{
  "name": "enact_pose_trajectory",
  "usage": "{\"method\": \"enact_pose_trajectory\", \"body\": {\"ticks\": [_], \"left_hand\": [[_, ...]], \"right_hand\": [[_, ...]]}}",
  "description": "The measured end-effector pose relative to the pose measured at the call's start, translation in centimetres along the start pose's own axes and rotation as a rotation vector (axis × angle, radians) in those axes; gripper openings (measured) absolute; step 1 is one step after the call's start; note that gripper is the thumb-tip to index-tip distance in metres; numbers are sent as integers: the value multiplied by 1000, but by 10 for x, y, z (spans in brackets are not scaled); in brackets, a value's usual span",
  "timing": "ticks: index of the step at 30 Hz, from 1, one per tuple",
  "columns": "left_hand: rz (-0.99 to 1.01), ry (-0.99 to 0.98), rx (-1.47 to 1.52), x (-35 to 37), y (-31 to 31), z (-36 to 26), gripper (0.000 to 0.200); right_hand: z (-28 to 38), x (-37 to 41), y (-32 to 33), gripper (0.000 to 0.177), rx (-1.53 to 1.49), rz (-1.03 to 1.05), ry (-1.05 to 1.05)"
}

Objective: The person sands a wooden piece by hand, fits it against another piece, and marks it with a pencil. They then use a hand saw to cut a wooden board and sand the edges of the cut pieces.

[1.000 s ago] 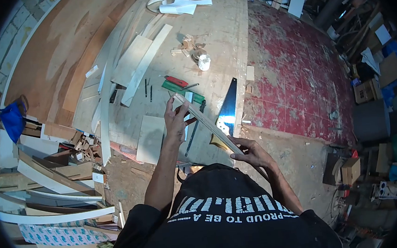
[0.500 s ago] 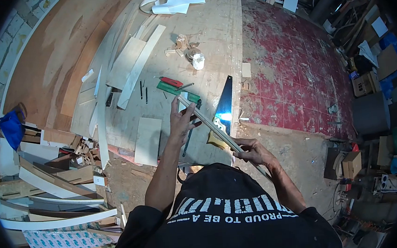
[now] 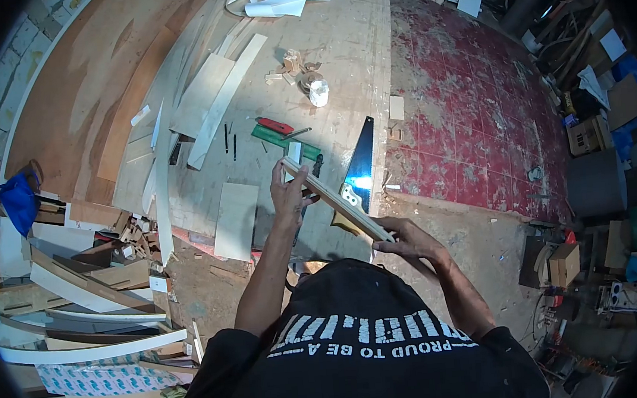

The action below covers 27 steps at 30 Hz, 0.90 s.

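Both of your hands hold the wooden strip point(image 3: 337, 200) in the air above the desk point(image 3: 344, 55). Your left hand point(image 3: 288, 195) has its fingers wrapped round the far end, and your right hand point(image 3: 405, 238) pinches the near end. Lifted and gripped, I judge; the handsaw point(image 3: 363, 150) lies on the desk below, untouched.

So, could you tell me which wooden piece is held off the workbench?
The narrow strip, gripped by the left hand at its far end and the right hand at its near end; the rectangular board and long plank lie flat.
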<state>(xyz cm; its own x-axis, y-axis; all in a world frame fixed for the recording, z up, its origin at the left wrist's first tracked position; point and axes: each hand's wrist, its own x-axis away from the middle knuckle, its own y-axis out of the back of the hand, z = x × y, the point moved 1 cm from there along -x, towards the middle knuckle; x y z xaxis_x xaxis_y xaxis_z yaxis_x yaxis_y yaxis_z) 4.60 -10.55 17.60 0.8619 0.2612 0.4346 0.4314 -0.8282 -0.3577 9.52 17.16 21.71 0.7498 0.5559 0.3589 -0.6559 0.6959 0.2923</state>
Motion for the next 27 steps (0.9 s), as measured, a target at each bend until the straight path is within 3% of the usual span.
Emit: {"method": "enact_pose_trajectory", "body": {"ticks": [2,4,10,13,16,18,20,22,27], "left_hand": [[-46,16,3,-2,5,6,79],[-88,27,10,-7,10,13,80],[-157,29,-48,-4,13,14,79],[-53,43,-147,1,17,1,74],[17,-88,-230,3,31,-1,69],[170,-302,-354,4,44,2,64],[197,-193,-300,12,49,0,64],[201,-473,-670,23,44,-2,67],[154,-689,-1011,42,43,1,80]], "right_hand": [[5,-2,-2,48,69,-53,60],[8,-8,-1,29,525,-159,109],[7,-17,-3,26,612,-182,12],[11,-12,7,28,564,-171,-14],[4,-4,24,30,469,-157,-40],[11,5,36,30,336,-55,-46],[12,9,42,31,305,-46,-51],[4,9,46,31,272,-42,-37],[12,11,54,31,346,-17,-39]]}}
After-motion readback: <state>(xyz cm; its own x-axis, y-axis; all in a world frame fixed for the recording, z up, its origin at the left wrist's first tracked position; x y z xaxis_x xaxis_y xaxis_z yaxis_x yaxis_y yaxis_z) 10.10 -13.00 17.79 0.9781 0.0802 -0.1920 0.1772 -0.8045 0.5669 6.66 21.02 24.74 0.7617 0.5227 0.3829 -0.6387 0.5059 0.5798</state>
